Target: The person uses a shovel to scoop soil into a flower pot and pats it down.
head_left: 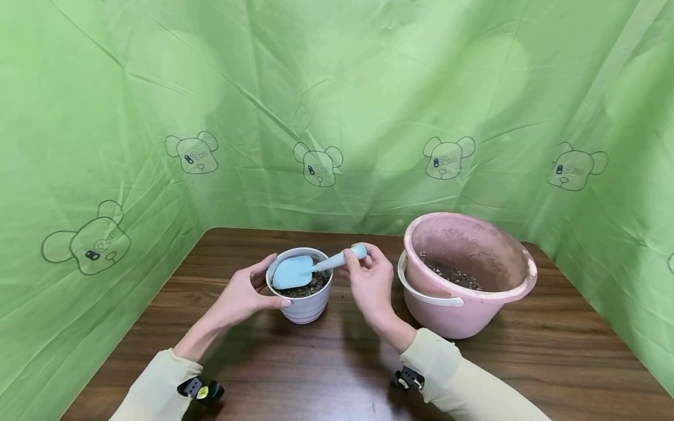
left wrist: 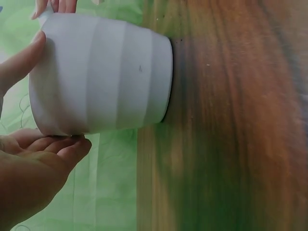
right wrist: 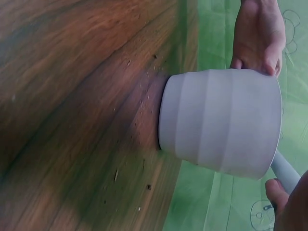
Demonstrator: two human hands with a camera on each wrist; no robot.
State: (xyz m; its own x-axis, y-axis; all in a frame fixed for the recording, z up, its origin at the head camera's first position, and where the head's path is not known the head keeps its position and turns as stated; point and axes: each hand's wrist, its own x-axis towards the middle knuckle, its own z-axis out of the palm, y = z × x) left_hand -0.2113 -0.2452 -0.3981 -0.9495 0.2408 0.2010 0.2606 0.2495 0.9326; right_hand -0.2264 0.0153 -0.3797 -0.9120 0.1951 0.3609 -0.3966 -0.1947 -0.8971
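A white ribbed flower pot [head_left: 305, 309] with dark soil [head_left: 316, 285] in it stands upright on the table. My left hand [head_left: 243, 295] holds it by the upper left side, thumb on the near side and fingers on the far side. In my right hand [head_left: 371, 285] is the handle of a light blue trowel [head_left: 292, 272], gripped between thumb and fingers. The trowel's blade lies over the pot's mouth, above or against the soil; I cannot tell whether it touches. From the right wrist, the pot [right wrist: 226, 122] hides the blade, and only part of the handle [right wrist: 285, 171] shows.
A pink bucket [head_left: 453, 318] with a white handle [head_left: 432, 299] stands to the right, loose soil [head_left: 454, 277] at its bottom. Small crumbs [right wrist: 148, 186] lie on the brown wooden table [head_left: 295, 380]. Green cloth [head_left: 368, 105] hangs behind and at both sides.
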